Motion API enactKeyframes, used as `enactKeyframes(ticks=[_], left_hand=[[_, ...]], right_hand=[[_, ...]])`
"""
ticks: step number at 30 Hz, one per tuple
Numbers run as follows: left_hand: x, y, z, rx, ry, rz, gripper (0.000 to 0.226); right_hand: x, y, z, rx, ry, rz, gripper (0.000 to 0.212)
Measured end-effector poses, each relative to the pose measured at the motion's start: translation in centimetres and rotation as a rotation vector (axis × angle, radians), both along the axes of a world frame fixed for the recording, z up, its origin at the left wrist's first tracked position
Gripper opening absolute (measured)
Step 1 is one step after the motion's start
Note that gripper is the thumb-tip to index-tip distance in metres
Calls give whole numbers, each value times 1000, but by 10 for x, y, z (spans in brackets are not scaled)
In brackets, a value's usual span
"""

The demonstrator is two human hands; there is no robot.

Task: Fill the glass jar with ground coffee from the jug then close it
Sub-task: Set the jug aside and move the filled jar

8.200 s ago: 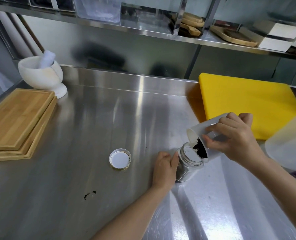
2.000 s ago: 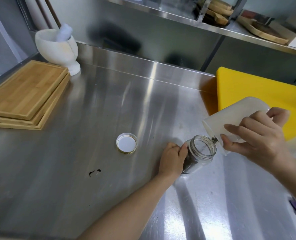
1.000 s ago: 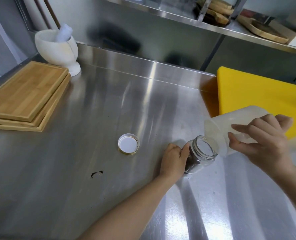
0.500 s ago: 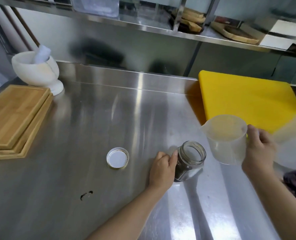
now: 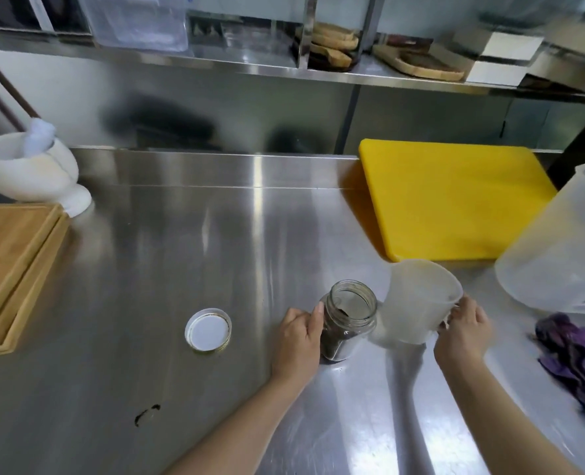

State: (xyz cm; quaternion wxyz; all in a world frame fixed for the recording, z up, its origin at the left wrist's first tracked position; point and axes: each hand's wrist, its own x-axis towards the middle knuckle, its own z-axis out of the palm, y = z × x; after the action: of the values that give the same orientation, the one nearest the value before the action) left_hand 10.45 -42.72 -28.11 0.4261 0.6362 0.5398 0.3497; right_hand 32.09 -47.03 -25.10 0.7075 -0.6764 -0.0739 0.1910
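the counter [image 5: 181, 269] is bare steel around my work, with the yellow board [image 5: 455, 200] at the back right and the wooden boards [image 5: 6, 262] far off to my left; the jug [image 5: 418, 303] stands upright just right of the jar, mouth up and, as far as i can see, emptied — my right hand [image 5: 462, 332] is closed on its handle side, fingers wrapped round it, and i can't tell whether its base is down on the counter yet; the glass jar [image 5: 347, 323] stands upright too, its long axis vertical, mouth open, dark coffee showing through the lower glass and partway up; my left hand [image 5: 298, 337] is cupped against its left wall, fingers curled round it, thumb up by the shoulder; the lid [image 5: 209, 325] lies flat, white inside facing up, well to the left of the jar — it sits left of my left hand with nothing between, so that hand is much the nearer one, and the coming move, i judge, is a reach leftwards for it.

against half a second ago the jug has dropped lower and closer to the jar's right side; a second ago it was tipped over the jar's mouth, now it is righted; my left hand has kept its hold on the jar, and the lid has not moved.
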Motion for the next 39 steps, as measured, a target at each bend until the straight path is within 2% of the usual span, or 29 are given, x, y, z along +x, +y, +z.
enactKeyframes(ticks=[6,12,15,17,23,29,35,39], left_hand=[[0,-2,5,9,2,1,47],[2,-2,5,6,-6,21,46],[2,-4,7,-8,-12,34,47],[2,-4,8,-11,-19,37,46],[2,-5,9,-20,-41,47,45],[3,-8,14,-51,-60,51,43],[3,-5,11,-46,-47,63,43],[3,-6,13,-35,-36,55,44]], right_hand=[[3,-14,-15,-47,12,-13,14],[3,-23,-14,-103,1,11,22],[11,-22,-9,-54,3,6,20],[17,-21,0,-57,-93,19,23],[12,-18,45,12,-494,89,12],[-26,-15,74,158,-797,265,24],[-59,-14,46,133,-914,545,43],[-72,-21,22,38,-846,699,52]])
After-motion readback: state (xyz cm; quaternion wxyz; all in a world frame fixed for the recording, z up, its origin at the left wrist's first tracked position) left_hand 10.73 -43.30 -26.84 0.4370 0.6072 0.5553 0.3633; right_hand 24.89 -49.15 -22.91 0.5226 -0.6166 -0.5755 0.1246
